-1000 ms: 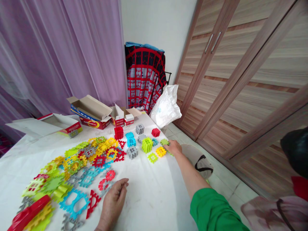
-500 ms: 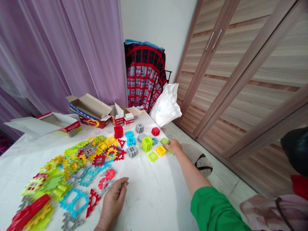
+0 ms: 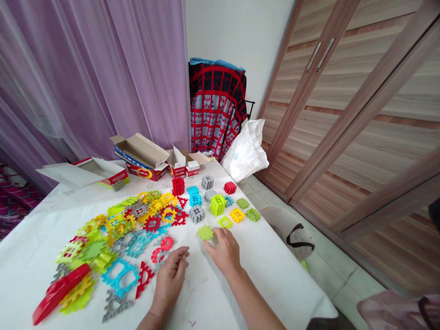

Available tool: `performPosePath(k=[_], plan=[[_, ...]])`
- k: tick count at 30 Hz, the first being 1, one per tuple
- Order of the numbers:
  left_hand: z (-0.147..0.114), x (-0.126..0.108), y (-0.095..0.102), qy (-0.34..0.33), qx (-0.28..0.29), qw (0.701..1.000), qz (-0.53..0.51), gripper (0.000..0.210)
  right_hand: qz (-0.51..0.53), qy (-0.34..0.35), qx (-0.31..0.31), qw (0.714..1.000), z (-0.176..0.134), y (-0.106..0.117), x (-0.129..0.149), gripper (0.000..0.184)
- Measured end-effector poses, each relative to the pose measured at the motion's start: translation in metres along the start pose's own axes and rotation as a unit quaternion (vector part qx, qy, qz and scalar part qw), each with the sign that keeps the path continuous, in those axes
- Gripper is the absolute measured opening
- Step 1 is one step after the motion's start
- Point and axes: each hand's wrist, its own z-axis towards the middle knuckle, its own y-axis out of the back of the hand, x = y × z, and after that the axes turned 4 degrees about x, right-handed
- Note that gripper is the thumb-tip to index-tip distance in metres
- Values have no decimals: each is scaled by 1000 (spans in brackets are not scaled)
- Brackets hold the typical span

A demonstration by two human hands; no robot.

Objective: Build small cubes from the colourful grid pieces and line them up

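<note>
My right hand (image 3: 224, 252) holds a flat lime-green toothed building tile (image 3: 205, 232) by its edge, between thumb and fingers, low over the white table. My left hand (image 3: 170, 277) rests on the table with fingers loosely bent and a gap at the thumb; nothing shows in it. Beside it lie red flower-shaped pieces (image 3: 167, 243) and a red triangular piece (image 3: 145, 278). Beyond my right hand stand sorted tiles: a lime-green stack (image 3: 217, 205), a grey stack (image 3: 197, 214), a yellow tile (image 3: 237, 215) and two green tiles, one of them windowed (image 3: 253, 214).
A spread heap of mixed toothed pieces (image 3: 137, 243) covers the table's left side, with a long red piece (image 3: 62, 293) in front. Opened boxes (image 3: 144, 172) line the back edge. A white bag (image 3: 245, 149) stands behind the far corner; a wardrobe (image 3: 360, 114) is at right.
My right hand has come back from the far right edge toward the table's middle, now with a lime-green tile. Two green tiles lie where it was. My left hand has barely moved.
</note>
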Motion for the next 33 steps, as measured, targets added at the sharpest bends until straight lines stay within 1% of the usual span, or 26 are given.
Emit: performPosePath(k=[1, 3, 6, 10, 12, 14, 17, 19, 21, 23, 25, 33], plan=[[0, 0, 0, 2, 1, 1000, -2, 33, -16, 0, 1, 1000, -5, -7, 7, 28], [0, -1, 0, 3, 2, 1000, -5, 34, -42, 0, 2, 999, -6, -15, 15, 27], [0, -2, 0, -1, 3, 1000, -5, 34, -53, 6, 10, 999, -2, -14, 17, 26], [0, -2, 1, -5, 9, 1000, 6, 33, -47, 1, -2, 999, -2, -16, 15, 32], [0, -2, 1, -9, 8, 1000, 8, 33, -34, 8, -10, 999, -4, -19, 10, 34], [0, -1, 1, -13, 4, 1000, 9, 34, -25, 17, -21, 999, -4, -18, 1, 32], [0, 0, 0, -16, 0, 1000, 12, 34, -55, -1, -39, 998, -1, -6, -20, 28], [0, 2, -1, -18, -3, 1000, 16, 34, -94, -25, -29, 995, 3, 4, -32, 30], [1, 3, -2, -23, -5, 1000, 20, 34, -122, -32, -4, 992, 6, 13, -40, 30], [1, 4, -2, -28, -8, 999, 23, 33, -132, -26, 15, 991, 9, 17, -43, 29], [1, 4, -2, -31, -11, 999, 30, 33, -130, -16, 18, 991, 10, 16, -43, 27], [0, 0, -3, -23, -14, 998, 48, 33, -100, 36, 11, 994, 8, 1, -40, 17]])
